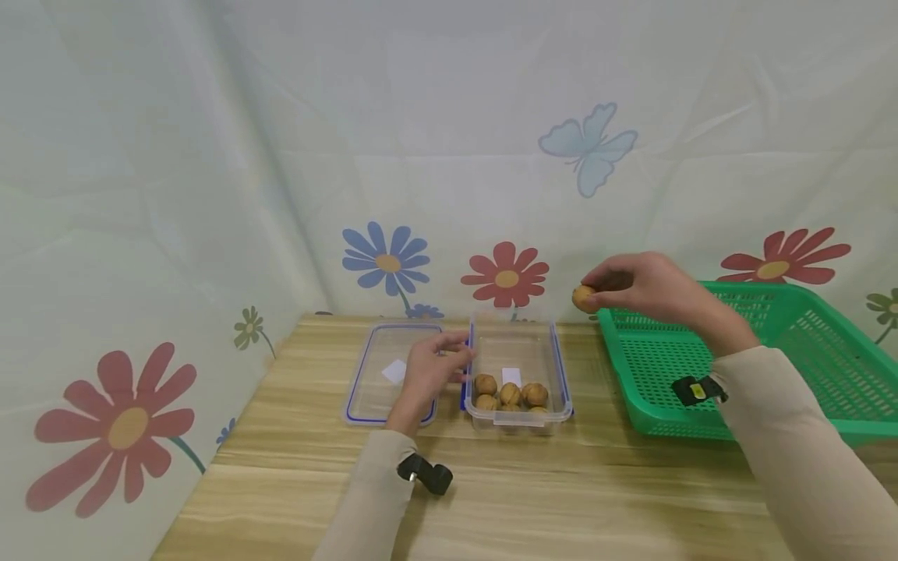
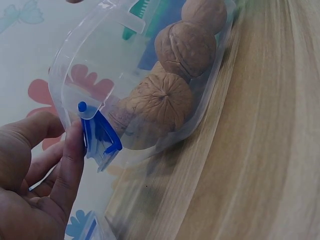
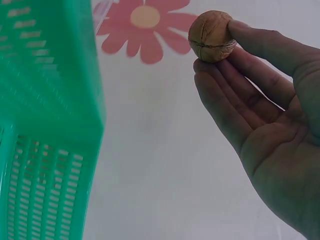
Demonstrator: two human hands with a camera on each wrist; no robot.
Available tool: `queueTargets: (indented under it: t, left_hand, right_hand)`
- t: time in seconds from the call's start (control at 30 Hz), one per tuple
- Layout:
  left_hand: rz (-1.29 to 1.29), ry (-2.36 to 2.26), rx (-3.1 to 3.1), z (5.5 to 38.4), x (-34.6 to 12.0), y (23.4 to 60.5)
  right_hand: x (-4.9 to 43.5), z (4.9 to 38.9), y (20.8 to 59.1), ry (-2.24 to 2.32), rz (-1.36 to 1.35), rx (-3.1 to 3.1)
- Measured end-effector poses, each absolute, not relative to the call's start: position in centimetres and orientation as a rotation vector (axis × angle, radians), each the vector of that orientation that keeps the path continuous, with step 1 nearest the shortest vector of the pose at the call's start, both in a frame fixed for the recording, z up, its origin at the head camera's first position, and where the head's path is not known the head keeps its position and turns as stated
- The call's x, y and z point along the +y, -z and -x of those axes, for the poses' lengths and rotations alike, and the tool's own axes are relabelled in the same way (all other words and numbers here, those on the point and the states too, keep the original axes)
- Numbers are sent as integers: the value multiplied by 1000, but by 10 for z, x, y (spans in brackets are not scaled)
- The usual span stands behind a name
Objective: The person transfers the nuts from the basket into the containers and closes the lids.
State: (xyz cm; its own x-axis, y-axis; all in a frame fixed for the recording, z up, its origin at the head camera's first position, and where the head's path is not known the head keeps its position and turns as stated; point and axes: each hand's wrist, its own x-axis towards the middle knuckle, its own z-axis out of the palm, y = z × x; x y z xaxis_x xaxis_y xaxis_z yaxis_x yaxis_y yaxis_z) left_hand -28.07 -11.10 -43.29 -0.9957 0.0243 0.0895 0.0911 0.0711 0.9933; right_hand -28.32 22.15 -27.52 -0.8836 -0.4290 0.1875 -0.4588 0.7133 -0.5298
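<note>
A clear plastic food container (image 1: 515, 343) with blue latches stands on the table, several walnuts (image 1: 510, 394) lying along its near end. My left hand (image 1: 435, 370) is at its left wall; in the left wrist view, the extended fingers (image 2: 72, 167) touch the side beside a blue latch (image 2: 100, 132). Above and right of the container, my right hand (image 1: 645, 288) pinches one walnut (image 3: 212, 36) between thumb and fingertips, held in the air near the green basket's left rim. A pale label (image 1: 511, 377) shows among the walnuts.
The container's clear lid (image 1: 368, 366), edged in blue, lies flat to the left, partly behind my left hand. A green perforated basket (image 1: 624, 382) stands on the right, under my right forearm. Behind the wooden table (image 1: 561, 499) hangs a flowered curtain (image 1: 449, 195).
</note>
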Motion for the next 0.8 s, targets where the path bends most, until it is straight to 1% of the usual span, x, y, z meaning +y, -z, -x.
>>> queueTargets:
  t: [0.43,0.8]
  left_hand:
    - [131,2091,-2262,281,-112,433]
    - [128,2086,-2281,281,-112,433]
  right_hand:
    - [183,271,291,-1031,-824,-2760]
    - [151,277,321,-1157,-891,-2687]
